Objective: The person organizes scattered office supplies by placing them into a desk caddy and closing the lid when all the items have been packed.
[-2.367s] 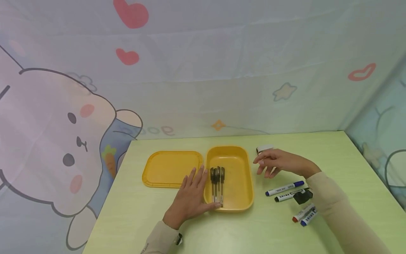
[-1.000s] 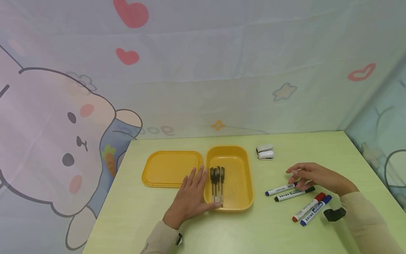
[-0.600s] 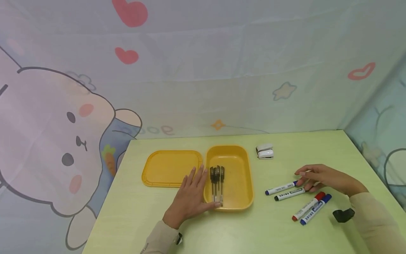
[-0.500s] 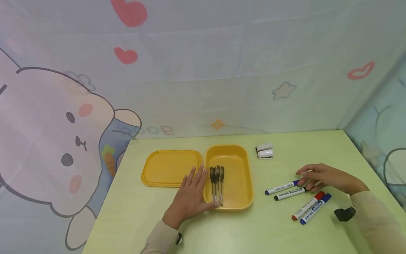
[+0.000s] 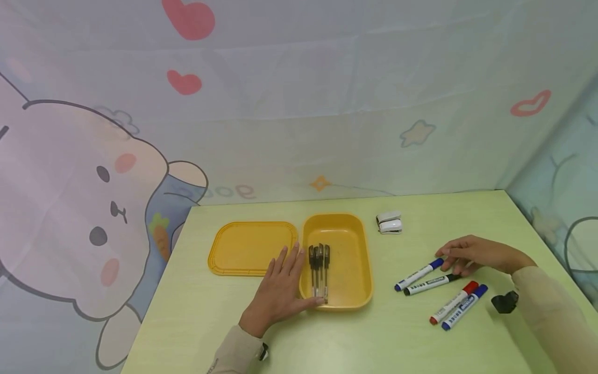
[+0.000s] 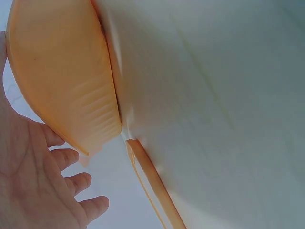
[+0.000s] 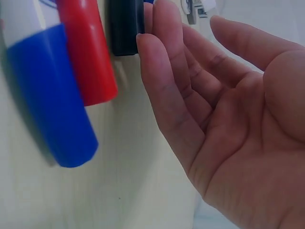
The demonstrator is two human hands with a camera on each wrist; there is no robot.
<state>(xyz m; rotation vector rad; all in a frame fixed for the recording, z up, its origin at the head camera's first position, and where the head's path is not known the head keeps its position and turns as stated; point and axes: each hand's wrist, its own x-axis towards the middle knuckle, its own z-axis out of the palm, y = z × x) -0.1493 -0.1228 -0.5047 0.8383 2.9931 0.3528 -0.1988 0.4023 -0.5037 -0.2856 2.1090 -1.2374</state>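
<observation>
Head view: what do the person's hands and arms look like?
The left hand and right hand wear no gloves. The left sleeve and right sleeve are long and cream; small dark marks show on the left one. A black device sits by the right wrist, a black-and-pale device by the left.

The tray (image 5: pixel 351 272) and lid (image 5: pixel 252 248) are yellow; the pens (image 5: pixel 319 258) inside have black caps. The markers (image 5: pixel 421 273) at right are white, ended in blue, black, red and blue. The stapler (image 5: pixel 391 226) is white and grey, the table (image 5: pixel 355 345) pale green, the far cloth (image 5: pixel 289 150) pale with red hearts (image 5: pixel 193 22).
</observation>
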